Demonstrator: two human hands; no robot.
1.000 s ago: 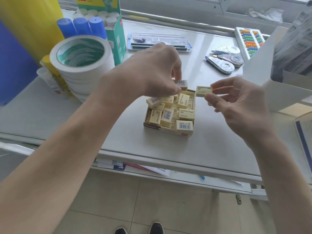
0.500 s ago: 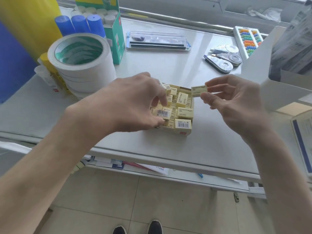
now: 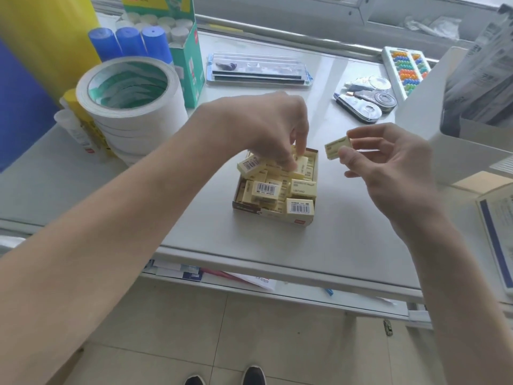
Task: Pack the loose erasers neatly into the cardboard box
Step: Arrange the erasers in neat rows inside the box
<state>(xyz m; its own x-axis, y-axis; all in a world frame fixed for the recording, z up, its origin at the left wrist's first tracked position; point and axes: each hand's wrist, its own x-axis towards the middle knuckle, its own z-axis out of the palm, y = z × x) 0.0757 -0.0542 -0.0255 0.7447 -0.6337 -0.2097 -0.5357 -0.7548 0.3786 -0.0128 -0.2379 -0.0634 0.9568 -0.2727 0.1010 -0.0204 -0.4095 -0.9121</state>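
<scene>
**Head view: left hand in the eraser box, right hand holding one eraser aside**

Head view. Small open brown-and-cream cardboard box (image 3: 244, 207) sits mid-table on the pale grey table top (image 3: 347, 232), heaped with cream rectangular paper-sleeved erasers (image 3: 277, 187) lying at mixed angles. Several sleeves show black barcodes; the front-right one carries a small red logo mark, text too small to read. No brand legible anywhere.

Left hand (image 3: 261, 126) hangs over the back half of the box, fingers curled down and pinched close together, fingertips (image 3: 290, 165) touching erasers at the rear of the pile; cannot tell if one is actually gripped. Right hand (image 3: 388, 168) is just right of the box, above the table, thumb and index finger pinching one single cream eraser (image 3: 337, 147) by its right end, eraser tilted, clear of the box rim; other fingers loosely curled.

Versus half a second ago: left hand has shifted from the box's front-left toward its rear, so the front barcoded erasers are now uncovered. Right hand and its eraser are almost unchanged.

Around: stack of large white tape rolls (image 3: 130, 107) far left, blue-capped cylinders (image 3: 130, 43) and green carton (image 3: 188, 65) behind it, clear flat plastic case (image 3: 258, 69) at back, correction-tape dispensers (image 3: 366, 104) and a white bead abacus (image 3: 405, 68) back right.
</scene>
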